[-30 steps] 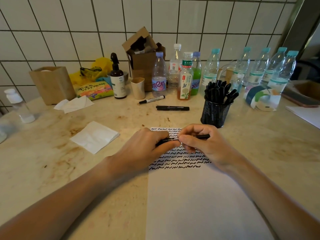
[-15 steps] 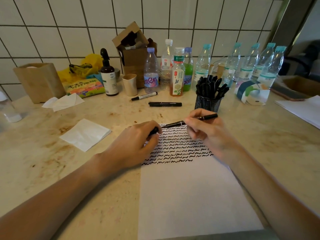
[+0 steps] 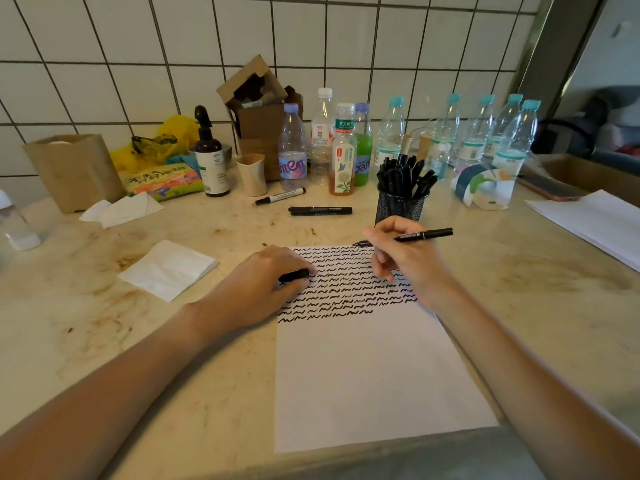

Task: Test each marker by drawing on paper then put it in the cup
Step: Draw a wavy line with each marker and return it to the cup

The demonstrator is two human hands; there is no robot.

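Paper (image 3: 374, 368) lies flat on the stained counter (image 3: 104, 327), its far part filled with rows of black squiggles, the near part blank.

Head view, all places taken from the paper:
- Right hand (image 3: 401, 258) over the far right corner, fingers curled round a black marker (image 3: 424, 234); the barrel points away to the right, the tip end is hidden behind the fingers.
- Left hand (image 3: 263, 289) on the far left edge, fingers closed on a black cap (image 3: 294, 274) lying across the squiggles.
- Mesh cup (image 3: 400, 206) just beyond the far right corner, packed with black markers standing upright.
- Loose black marker (image 3: 320, 211) beyond the far edge, lying flat; a white-barrelled marker (image 3: 280, 196) farther back still.
- Folded napkin (image 3: 168, 270) off to the left.
- Row of plastic bottles (image 3: 388, 133) well beyond, along the tiled wall; brown pump bottle (image 3: 211, 161) and cardboard box (image 3: 258, 109) back left.
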